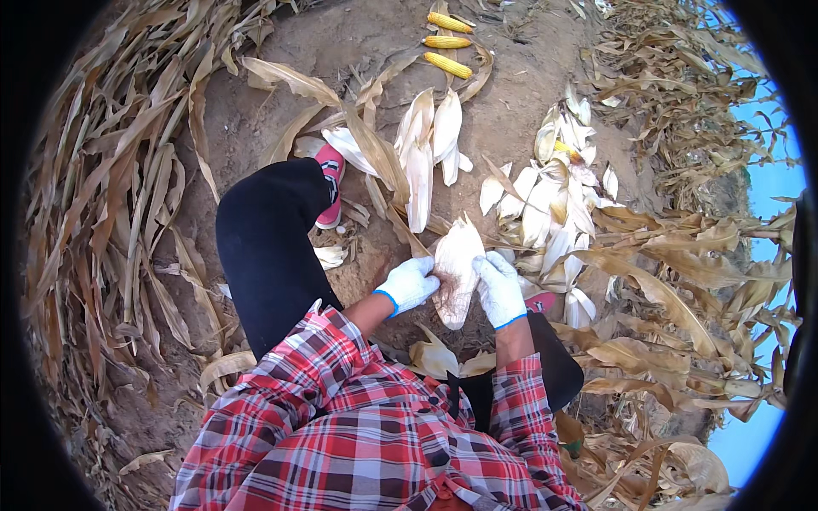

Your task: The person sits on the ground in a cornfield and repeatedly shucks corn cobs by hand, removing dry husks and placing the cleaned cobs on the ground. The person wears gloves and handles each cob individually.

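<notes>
My left hand [408, 284], in a white knit glove with a blue cuff, grips the left edge of a pale dry corn husk [461, 255]. My right hand [500, 289], gloved alike, holds the husk's right edge. Brown corn silk [452, 281] lies over the husk's lower part. Whether an ear is inside cannot be told. Beyond my hands, long pale husks [418, 172] lie on the soil. Farther off, several bare yellow corn ears [447, 42] rest side by side on dry leaves.
A heap of pale husks [543, 211] lies to the right, with a partly visible yellow ear [567, 151] in it. Dry corn stalks and leaves [128, 191] line the left side, and more dry leaves [677, 281] stand at the right. A loose husk [434, 359] lies close to my body.
</notes>
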The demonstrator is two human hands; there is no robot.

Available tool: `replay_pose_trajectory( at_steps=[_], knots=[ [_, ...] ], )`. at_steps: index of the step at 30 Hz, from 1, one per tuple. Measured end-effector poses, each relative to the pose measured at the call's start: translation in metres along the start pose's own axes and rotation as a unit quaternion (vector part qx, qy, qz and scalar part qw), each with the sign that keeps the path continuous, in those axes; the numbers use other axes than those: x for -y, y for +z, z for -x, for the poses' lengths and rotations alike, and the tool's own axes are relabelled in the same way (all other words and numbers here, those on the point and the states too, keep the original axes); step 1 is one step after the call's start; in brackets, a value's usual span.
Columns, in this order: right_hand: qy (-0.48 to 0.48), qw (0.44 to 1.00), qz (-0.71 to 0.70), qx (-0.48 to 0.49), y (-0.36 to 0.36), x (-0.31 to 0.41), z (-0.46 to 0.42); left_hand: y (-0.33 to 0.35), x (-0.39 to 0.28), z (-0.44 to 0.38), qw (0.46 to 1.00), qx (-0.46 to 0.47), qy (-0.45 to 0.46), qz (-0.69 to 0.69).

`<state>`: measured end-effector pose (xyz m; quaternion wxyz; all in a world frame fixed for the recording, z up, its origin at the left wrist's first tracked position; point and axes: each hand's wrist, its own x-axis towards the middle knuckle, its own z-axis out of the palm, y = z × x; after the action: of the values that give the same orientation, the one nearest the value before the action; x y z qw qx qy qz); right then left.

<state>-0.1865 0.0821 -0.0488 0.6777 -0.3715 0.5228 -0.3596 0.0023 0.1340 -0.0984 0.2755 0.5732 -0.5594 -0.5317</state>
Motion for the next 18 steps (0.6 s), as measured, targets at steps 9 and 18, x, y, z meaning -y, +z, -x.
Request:
replay_pose_trajectory(
  at_steps=[9, 18],
  knots=[
    [-0.036, 0.991, -0.061, -0.113, -0.049, 0.004, -0.021, -0.003, -0.016, 0.019, 0.86, 0.258, 0.015, -0.44],
    [0.01, 0.984, -0.18, 0.005, -0.007, -0.011, -0.006, 0.008, 0.003, -0.007, 0.956, 0.129, -0.097, 0.246]
  ],
)
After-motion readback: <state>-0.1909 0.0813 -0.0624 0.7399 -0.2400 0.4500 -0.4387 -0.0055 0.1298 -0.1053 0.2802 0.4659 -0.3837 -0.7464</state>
